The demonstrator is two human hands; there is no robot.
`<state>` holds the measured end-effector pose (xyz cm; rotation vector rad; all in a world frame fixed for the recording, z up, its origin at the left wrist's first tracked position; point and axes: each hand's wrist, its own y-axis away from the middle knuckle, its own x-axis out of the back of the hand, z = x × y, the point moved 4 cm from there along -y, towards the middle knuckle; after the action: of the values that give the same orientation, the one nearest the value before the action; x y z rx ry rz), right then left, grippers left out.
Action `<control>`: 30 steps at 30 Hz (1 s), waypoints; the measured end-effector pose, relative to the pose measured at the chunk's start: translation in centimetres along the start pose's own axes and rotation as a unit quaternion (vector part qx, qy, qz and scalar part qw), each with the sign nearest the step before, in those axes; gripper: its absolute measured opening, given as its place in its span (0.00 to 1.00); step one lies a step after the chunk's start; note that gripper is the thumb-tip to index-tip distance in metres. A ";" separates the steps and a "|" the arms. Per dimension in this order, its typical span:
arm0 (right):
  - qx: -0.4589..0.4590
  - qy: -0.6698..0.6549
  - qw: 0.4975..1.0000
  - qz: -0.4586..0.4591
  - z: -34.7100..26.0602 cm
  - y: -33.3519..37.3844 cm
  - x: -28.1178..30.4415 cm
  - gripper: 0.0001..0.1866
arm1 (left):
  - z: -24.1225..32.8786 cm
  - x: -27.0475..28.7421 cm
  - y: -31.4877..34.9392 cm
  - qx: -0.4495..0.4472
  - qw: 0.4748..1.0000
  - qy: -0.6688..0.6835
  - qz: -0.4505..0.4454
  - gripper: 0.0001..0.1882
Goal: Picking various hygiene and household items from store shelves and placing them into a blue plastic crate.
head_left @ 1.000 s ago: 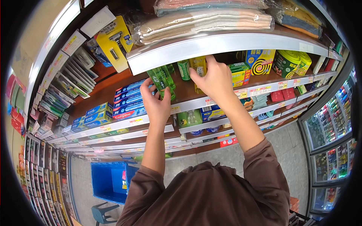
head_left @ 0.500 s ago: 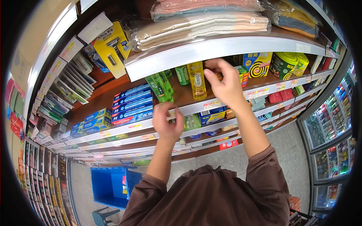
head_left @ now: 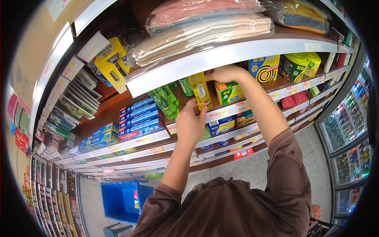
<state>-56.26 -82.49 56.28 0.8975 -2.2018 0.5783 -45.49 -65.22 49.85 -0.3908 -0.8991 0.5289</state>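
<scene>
A bottle of yellow liquid [head_left: 201, 91] stands near the front of the shelf, its top partly under the shelf above. My left hand [head_left: 190, 123] is closed around its lower end, thumb on the right side and fingers on the left. From the right, my right hand [head_left: 228, 74] reaches in under the upper shelf, beside the bottle's upper part. Its fingertips are hidden there, so their grip does not show. Left of the yellow bottle stand green bottles [head_left: 165, 103], and a green can [head_left: 186, 86] is behind them. A green and yellow box [head_left: 229, 93] sits below my right wrist.
The upper shelf's white edge [head_left: 169, 71] overhangs my hands; bagged towels [head_left: 205, 33] lie on it. Toothpaste boxes [head_left: 140, 118] are stacked at left. Mosquito coil packages [head_left: 263, 68] stand at right. A blue crate [head_left: 118, 201] is on the floor, and glass-door coolers [head_left: 347, 134] are far right.
My left hand has risen from the shelf edge to the yellow bottle's lower end. My right hand has moved deeper under the upper shelf, and the view has shifted slightly.
</scene>
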 end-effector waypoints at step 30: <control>0.141 0.022 0.987 -0.068 0.2 -0.5 -1.2 0.22 | -0.3 -0.7 -0.3 0.040 0.999 -0.014 0.012 0.15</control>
<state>-55.29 -82.40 55.32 1.1597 -2.0314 0.8493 -45.52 -65.87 49.44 -0.3227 -0.8983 0.5910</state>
